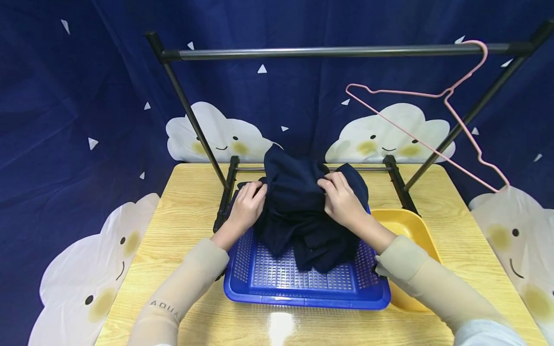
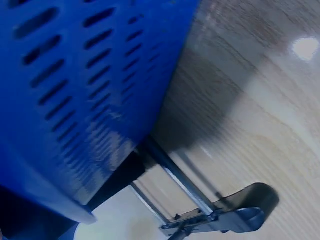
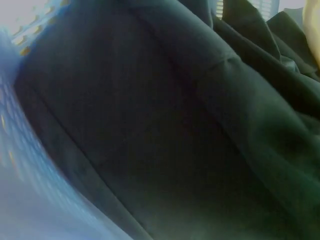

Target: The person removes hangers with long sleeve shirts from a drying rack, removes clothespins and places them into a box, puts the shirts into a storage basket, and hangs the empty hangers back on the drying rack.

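Note:
A dark navy garment (image 1: 298,202) lies bunched over a blue perforated basket (image 1: 307,302); its folds hide much of the inside. On its left side my left hand (image 1: 248,204) grips the cloth with curled fingers. My right hand (image 1: 344,199) pinches the cloth on the other side, thumb toward me. The right wrist view is filled by the garment's dark fabric (image 3: 150,125), with a seam running across it. In the left wrist view the slotted basket wall (image 2: 100,100) shows, but not the left hand.
A pink hanger (image 1: 407,92) hangs at the right end of a metal rail (image 1: 285,53). The rack's black foot (image 1: 398,187) stands on the wooden table (image 1: 190,216). Partly under the basket's right side is a yellow basin (image 1: 415,230). A blue curtain (image 1: 303,24) hangs behind.

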Demonstrator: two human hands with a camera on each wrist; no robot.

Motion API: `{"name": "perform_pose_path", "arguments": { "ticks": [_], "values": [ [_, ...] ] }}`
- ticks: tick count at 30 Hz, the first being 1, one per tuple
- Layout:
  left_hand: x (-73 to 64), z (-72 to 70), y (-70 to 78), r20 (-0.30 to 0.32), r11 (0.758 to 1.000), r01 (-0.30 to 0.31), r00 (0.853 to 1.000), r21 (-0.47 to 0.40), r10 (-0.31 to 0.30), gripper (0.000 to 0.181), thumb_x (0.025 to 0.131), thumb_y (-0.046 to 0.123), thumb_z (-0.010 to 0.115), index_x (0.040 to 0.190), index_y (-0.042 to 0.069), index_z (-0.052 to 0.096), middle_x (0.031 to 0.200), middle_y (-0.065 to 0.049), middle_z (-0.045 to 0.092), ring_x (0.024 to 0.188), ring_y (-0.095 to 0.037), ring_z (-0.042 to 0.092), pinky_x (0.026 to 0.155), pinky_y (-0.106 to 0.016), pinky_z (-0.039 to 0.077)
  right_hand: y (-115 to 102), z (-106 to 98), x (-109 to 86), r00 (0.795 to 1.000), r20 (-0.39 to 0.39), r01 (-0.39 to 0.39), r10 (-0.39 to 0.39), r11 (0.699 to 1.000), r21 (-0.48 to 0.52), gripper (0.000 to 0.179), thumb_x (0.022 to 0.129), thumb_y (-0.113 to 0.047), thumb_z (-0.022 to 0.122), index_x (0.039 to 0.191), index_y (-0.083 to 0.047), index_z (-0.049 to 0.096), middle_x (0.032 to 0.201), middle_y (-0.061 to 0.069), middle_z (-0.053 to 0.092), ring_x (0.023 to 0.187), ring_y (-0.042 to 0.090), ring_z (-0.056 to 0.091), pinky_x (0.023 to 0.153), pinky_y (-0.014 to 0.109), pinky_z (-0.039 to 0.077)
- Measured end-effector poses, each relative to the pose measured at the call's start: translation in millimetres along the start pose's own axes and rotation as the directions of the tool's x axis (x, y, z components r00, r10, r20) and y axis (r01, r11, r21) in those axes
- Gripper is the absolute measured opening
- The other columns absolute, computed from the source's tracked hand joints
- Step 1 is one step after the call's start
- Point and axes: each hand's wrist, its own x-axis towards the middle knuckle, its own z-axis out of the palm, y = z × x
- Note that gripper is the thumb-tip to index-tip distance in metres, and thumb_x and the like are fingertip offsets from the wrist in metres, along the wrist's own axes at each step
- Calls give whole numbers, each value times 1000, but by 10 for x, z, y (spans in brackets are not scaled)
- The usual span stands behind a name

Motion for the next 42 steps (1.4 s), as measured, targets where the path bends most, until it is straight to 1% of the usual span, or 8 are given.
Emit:
{"name": "perform_pose_path", "arguments": {
  "ticks": [5,13,21,25,30,35,39,42],
  "values": [
    [59,-87,45,-54,998,-62,997,-27,61,26,96,13,41,94,-4,61,89,-17,55,73,-31,55,66,-39,47,-59,-85,5,995,-83,50,-49,999,11,24,76,6,34,93,7,51,86,21,47,73,35,47,68,42,44],
    [96,-213,115,-86,983,-159,985,-97,151,26,94,18,46,92,-4,61,86,-16,54,72,-29,54,67,-39,47,-177,-223,-50,976,-167,146,-136,988,46,20,80,5,33,88,7,51,81,21,47,69,32,47,63,38,43],
    [87,-290,204,-120,961,-250,964,-120,236,19,88,16,49,83,1,58,79,-12,53,65,-24,52,62,-36,46,-321,-326,-184,971,-166,185,-171,980,70,18,79,5,33,84,6,51,79,20,48,68,29,48,62,37,44],
    [49,-295,250,-108,949,-277,959,-151,262,16,84,15,49,81,2,59,77,-10,53,63,-23,53,61,-35,46,-385,-351,-275,977,-116,192,-181,977,96,19,76,5,33,84,5,51,79,18,48,69,27,48,64,34,44],
    [-8,-284,305,-39,944,-270,963,-190,268,19,85,17,47,82,4,60,76,-7,52,61,-21,50,60,-33,43,-428,-347,-411,988,-37,154,-150,977,151,22,80,5,32,87,5,52,82,16,49,73,23,48,66,31,42],
    [-46,-279,345,104,948,-245,957,-202,269,22,86,23,46,82,7,61,77,-5,52,66,-21,50,66,-33,43,-446,-319,-555,992,55,100,-112,977,190,25,84,2,29,90,4,53,86,13,50,76,21,47,69,28,42],
    [-74,-260,377,226,950,-236,933,-202,280,19,82,25,50,83,10,61,80,-4,51,70,-20,50,72,-34,42,-447,-285,-655,987,135,58,-89,974,217,28,86,0,28,92,3,54,88,11,51,80,20,48,74,28,41],
    [-106,-235,402,323,955,-223,905,-194,277,18,80,27,55,85,12,62,83,-3,52,73,-20,50,73,-34,41,-437,-263,-731,973,220,18,-71,972,234,31,87,-1,24,94,2,54,89,9,50,82,19,47,77,28,39]
  ]
}}
